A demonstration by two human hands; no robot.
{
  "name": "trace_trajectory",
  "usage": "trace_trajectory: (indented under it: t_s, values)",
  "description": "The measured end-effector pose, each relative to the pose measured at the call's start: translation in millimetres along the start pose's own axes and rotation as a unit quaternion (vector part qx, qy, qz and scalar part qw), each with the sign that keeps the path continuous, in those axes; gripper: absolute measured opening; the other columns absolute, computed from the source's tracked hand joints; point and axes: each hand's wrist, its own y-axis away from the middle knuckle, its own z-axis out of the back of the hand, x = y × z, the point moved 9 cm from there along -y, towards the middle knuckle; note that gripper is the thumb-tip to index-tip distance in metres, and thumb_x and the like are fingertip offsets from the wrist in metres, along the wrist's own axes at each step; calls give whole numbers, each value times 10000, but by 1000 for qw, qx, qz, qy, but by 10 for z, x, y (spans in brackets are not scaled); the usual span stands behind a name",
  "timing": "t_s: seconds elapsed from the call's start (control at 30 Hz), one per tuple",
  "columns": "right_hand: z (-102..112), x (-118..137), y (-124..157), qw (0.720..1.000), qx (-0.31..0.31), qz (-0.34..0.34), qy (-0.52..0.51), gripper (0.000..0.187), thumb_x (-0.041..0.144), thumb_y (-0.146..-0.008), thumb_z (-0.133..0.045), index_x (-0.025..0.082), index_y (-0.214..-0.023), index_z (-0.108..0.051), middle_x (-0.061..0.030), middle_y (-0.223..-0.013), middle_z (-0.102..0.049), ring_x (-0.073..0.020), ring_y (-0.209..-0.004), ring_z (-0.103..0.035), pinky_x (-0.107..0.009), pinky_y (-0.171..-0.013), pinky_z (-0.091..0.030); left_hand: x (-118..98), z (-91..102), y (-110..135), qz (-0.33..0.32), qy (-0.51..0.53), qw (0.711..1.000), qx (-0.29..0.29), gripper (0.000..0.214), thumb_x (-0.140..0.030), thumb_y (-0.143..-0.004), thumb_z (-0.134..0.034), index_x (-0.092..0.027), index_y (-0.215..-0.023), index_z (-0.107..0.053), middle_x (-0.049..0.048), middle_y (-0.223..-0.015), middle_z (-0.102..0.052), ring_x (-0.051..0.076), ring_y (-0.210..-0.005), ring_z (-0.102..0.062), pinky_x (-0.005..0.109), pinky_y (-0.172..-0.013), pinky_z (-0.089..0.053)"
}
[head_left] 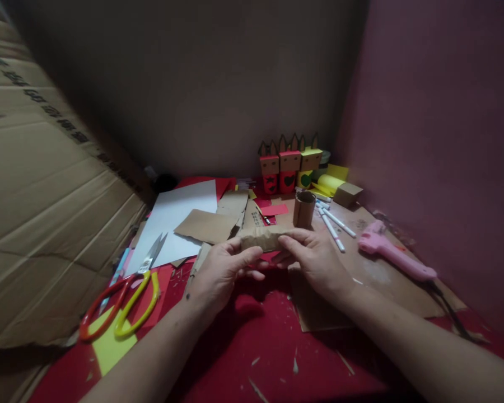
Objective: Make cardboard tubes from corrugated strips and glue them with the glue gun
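Note:
Both hands hold a small rolled strip of brown cardboard above the red table. My left hand pinches its left end with thumb and fingers. My right hand grips the right end, fingers curled over the top. Just behind the strip an upright brown cardboard tube stands on a cardboard sheet.
Scissors with orange and yellow handles lie at the left on white paper. A pink glue gun and white markers lie to the right. Three paper-tube figures stand at the back. Large cardboard leans at the left.

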Motion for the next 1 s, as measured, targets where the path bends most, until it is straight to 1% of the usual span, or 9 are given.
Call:
trace_trajectory:
  t_s: [0.13, 0.23, 0.37, 0.53, 0.6, 0.7, 0.83, 0.93, 1.0]
  values:
    - [-133, -68, 53, 999, 36, -31, -17, 195, 273, -700, -630, 123, -816, -671, -15, -617, -651, -122, -508, -609, -238, -478, -515, 3, 35, -13, -23, -25, 999, -40, 131, -186, -671, -710, -116, -780, -692, 12, -590, -644, 83, -457, -557, 169, -440, -452]
    - [-170, -115, 78, 997, 45, -53, -45, 175, 268, -663, -674, 133, -774, -664, 8, -597, -627, -87, -434, -549, -206, -406, -468, -42, 32, 17, -41, -39, 996, -67, 55, -157, -665, -704, -120, -702, -686, -25, -485, -583, 55, -406, -485, 144, -395, -386]
    - [-93, -96, 75, 998, 18, -47, -23, 149, 270, -640, -700, 134, -662, -645, 31, -468, -571, -62, -377, -483, -167, -368, -382, -156, -59, 73, -73, -75, 993, -58, 76, -140, -676, -688, -121, -749, -693, -14, -538, -611, 65, -452, -500, 154, -420, -404]
    - [10, -97, 20, 999, 4, -47, -25, 153, 268, -635, -709, 137, -639, -630, 25, -457, -572, -69, -385, -490, -172, -386, -371, -134, -90, 77, -41, -85, 995, -39, 141, -194, -716, -654, -100, -818, -682, 27, -578, -637, 118, -497, -572, 206, -445, -467]
    - [32, -130, -5, 997, 5, -57, -46, 156, 273, -645, -709, 137, -662, -634, 17, -489, -588, -76, -397, -511, -172, -379, -375, -115, -58, 68, -35, -78, 995, -42, 181, -224, -729, -644, -110, -867, -671, 32, -616, -645, 124, -506, -583, 205, -421, -464]
    - [-11, -204, -14, 991, 31, -88, -94, 169, 275, -653, -712, 135, -721, -646, -14, -596, -635, -100, -444, -570, -179, -378, -409, -87, -8, 53, -34, -83, 995, -48, 185, -249, -737, -637, -122, -869, -663, 31, -659, -648, 102, -475, -562, 165, -353, -399]
    - [-124, -228, 16, 982, 79, -107, -132, 198, 276, -686, -691, 120, -802, -654, -85, -747, -683, -160, -570, -644, -216, -427, -484, -99, -28, 48, -47, -98, 993, -38, 166, -233, -749, -621, -120, -865, -659, 18, -614, -637, 90, -470, -547, 165, -385, -409]
    - [-122, -225, 18, 984, 70, -103, -125, 191, 265, -691, -681, 101, -788, -665, -82, -656, -678, -145, -530, -635, -196, -428, -478, -115, -90, 63, -46, -121, 991, -32, 167, -235, -741, -630, -113, -852, -656, 25, -606, -641, 107, -495, -562, 183, -410, -430]
    - [-97, -230, 13, 986, 50, -103, -125, 173, 245, -683, -680, 92, -763, -673, -74, -600, -669, -138, -510, -634, -186, -440, -478, -118, -108, 78, -38, -139, 989, -44, 158, -239, -724, -649, -117, -825, -651, 15, -568, -631, 102, -466, -548, 180, -397, -413]
